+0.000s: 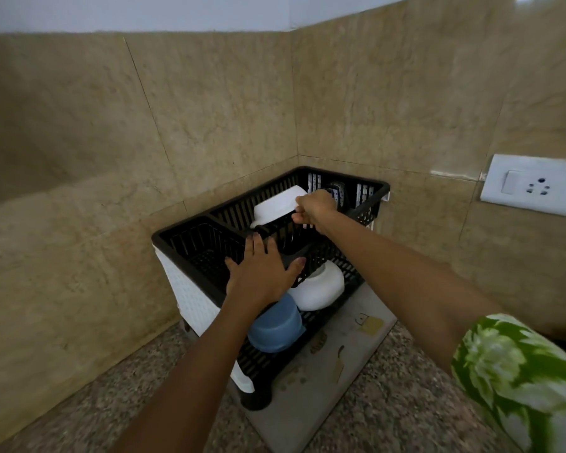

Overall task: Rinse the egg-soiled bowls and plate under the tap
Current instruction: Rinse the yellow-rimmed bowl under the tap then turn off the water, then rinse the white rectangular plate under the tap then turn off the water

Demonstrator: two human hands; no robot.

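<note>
A two-tier black dish rack (190, 237) with white woven side panels stands in the corner where two tan tiled walls (209, 103) meet, on a speckled stone desk (89, 397). The rack's upper left compartment, at about 9 o'clock from the hands, looks bare and gives the most open room.

The left hand (262, 273) lies flat with fingers spread and straight, a wide grip, pressing on the front rim of the upper tier. Directly under its wrist, on the lower tier, a blue bowl (275, 325) sits upside down at 6 o'clock, touching a white bowl (321, 289) at its 2 o'clock, also overturned.

The right hand (314, 207) reaches over the upper tier with fingers curled; its grip pinches the rim of a second white bowl (278, 204) tilted against the back slats. Patterned plates (337, 191) stand upright just beyond its knuckles, at 1 o'clock.

A printed mat (350, 351) lies under the rack's right edge. A white wall socket (533, 184) is well apart at 3 o'clock.
</note>
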